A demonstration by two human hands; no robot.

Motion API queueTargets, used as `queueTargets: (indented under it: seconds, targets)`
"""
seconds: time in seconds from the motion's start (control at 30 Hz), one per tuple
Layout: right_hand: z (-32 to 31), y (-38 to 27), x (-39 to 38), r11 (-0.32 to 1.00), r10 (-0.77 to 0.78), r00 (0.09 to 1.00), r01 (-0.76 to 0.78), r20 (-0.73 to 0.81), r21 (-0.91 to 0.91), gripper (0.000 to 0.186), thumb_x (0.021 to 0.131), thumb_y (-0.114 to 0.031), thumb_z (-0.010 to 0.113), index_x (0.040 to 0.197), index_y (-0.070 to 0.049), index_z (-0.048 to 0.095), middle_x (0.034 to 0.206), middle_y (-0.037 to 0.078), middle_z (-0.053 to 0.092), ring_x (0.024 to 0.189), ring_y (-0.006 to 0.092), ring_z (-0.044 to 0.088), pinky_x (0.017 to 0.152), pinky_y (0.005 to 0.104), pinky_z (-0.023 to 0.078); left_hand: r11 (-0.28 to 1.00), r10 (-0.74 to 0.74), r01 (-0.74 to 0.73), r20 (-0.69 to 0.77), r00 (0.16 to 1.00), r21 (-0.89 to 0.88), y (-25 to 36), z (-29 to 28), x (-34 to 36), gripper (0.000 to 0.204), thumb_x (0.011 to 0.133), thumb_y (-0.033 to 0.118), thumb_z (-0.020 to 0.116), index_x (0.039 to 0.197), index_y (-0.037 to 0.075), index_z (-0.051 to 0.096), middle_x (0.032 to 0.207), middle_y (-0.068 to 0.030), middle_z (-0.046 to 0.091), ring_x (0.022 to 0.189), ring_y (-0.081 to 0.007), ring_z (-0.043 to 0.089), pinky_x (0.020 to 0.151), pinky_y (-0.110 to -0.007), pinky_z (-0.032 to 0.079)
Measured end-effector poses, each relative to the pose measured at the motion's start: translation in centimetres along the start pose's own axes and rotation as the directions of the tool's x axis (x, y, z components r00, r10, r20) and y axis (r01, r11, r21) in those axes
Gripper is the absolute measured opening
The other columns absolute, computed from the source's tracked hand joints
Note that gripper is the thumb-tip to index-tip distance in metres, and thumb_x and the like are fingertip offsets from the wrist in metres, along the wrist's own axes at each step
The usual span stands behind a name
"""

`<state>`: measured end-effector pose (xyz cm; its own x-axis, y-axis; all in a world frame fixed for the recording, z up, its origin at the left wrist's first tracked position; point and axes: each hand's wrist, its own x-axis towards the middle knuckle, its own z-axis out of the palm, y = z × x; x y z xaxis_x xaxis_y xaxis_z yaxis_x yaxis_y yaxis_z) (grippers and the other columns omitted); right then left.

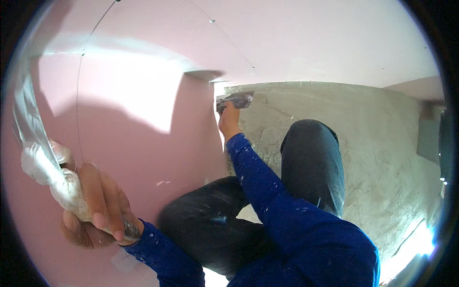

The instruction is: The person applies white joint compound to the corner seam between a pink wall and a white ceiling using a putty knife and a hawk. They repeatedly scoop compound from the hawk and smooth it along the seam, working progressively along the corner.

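My left hand (98, 205) is wrapped around the handle of a wide putty knife (31, 107), raised at the left. Its long metal blade shows nearly edge-on, and a thick lump of white compound (36, 162) clings where blade meets handle. Stretched forward, my right hand (230, 119) grips a second putty knife (243, 99), its blade smeared with grey and white. That blade lies near the corner where the pink board wall (114, 119) meets the grey floor (377, 138). Whether it touches the board cannot be made out.
Further pink board (315, 38) runs along the far side, with small fastener dots and thin seams. My bent knees (313, 162) in dark trousers stand between my arms. A grey panel (429, 138) is at the right, and bright light glares at the lower right.
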<state>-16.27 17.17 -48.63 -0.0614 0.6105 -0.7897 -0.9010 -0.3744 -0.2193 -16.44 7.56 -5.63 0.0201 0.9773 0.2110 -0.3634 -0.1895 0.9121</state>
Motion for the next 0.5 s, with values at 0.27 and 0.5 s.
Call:
queueTargets:
  seconds: [0.27, 0.5]
  targets:
    - [-2.5, 3.8, 10.3, 0.977, -0.085, 0.996, 0.078, 0.025, 0.2, 0.026, 0.087, -0.007, 0.058, 0.113, -0.005, 0.058, 0.104, 0.01, 0.064, 0.089, 0.0241, 0.065, 0.073, 0.0371, 0.053, 0.997, 0.057, -0.059, -0.031, 0.998, -0.06, -0.3, 0.5, 0.1, 0.074, 0.087, -0.005, 0.059, 0.15, -0.008, 0.019, 0.115, -0.0231, 0.056, 0.049, -0.0178, 0.055, 0.033, -0.023, 0.054]
    - [-0.1, 2.1, 9.6, 0.998, 0.006, 1.0, -0.005, -0.019, 0.069, 0.02, 0.088, -0.006, 0.06, 0.107, -0.002, 0.06, 0.101, 0.011, 0.065, 0.087, 0.0237, 0.066, 0.075, 0.0359, 0.055, 0.979, 0.162, -0.167, -0.052, 0.985, -0.12, -0.8, 0.9, 0.0, 0.065, 0.08, -0.012, 0.058, 0.138, -0.018, 0.027, 0.134, -0.027, 0.044, 0.057, -0.0169, 0.053, 0.029, -0.022, 0.052]
